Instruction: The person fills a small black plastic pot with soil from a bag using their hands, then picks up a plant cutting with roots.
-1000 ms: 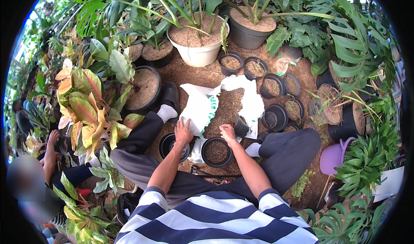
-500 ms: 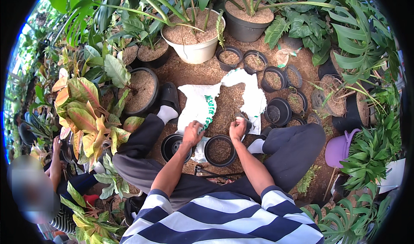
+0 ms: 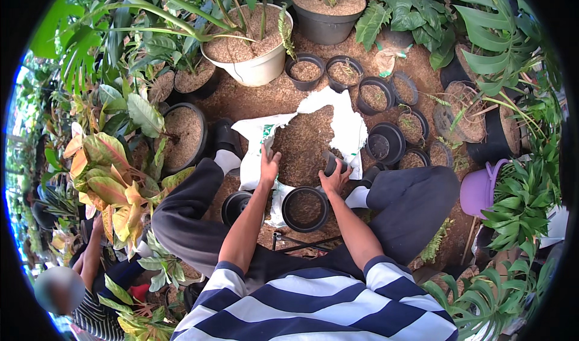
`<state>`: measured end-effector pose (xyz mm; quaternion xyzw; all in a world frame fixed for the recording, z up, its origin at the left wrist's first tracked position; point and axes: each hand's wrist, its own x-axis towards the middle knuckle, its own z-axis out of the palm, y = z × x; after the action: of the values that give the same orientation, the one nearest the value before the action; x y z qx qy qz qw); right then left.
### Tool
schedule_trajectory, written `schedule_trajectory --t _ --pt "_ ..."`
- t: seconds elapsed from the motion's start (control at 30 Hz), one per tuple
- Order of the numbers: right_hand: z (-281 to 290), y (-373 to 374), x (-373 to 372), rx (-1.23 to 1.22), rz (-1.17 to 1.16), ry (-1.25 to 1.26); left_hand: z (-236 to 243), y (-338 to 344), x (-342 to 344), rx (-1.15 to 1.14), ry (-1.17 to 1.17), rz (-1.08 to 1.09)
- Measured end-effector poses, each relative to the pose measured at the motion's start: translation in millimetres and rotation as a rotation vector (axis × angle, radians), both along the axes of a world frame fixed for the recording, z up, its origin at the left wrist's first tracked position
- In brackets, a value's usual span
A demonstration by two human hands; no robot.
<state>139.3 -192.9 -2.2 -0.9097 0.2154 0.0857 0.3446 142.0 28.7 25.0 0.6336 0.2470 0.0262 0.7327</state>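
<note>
An open white sack (image 3: 347, 127) full of brown potting mix lies on the ground in front of me. My left hand (image 3: 268, 165) rests on the sack's near left edge, fingers spread. My right hand (image 3: 335, 175) grips a small black scoop-like cup (image 3: 331, 163) at the sack's near right edge. A black plastic pot (image 3: 305, 208) partly filled with mix stands just below both hands, between my legs. An empty black pot (image 3: 236, 206) sits to its left.
Several small black pots (image 3: 386, 143) with mix or empty stand right of the sack. A large white planter (image 3: 250, 54) and a dark one (image 3: 325, 12) stand behind. A purple bucket (image 3: 479, 190) is at right. Another person (image 3: 90, 281) crouches at lower left among leafy plants.
Both hands have moved forward from the black pot up to the sack of mix. My view has shifted closer and downward.
</note>
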Motion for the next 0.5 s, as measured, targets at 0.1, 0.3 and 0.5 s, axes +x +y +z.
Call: schedule_trajectory --t 0.1,0.3,0.5 --pt "3 -1 1 -0.038 0.015 0.028 7 8 6 -0.110 0.108 0.088" --pt "6 0 1 0.014 0.025 0.016 -13 18 0 -0.037 0.098 0.048" --pt "2 -5 2 0.057 0.014 0.059 5 -3 -2 -0.021 0.191 -0.091"
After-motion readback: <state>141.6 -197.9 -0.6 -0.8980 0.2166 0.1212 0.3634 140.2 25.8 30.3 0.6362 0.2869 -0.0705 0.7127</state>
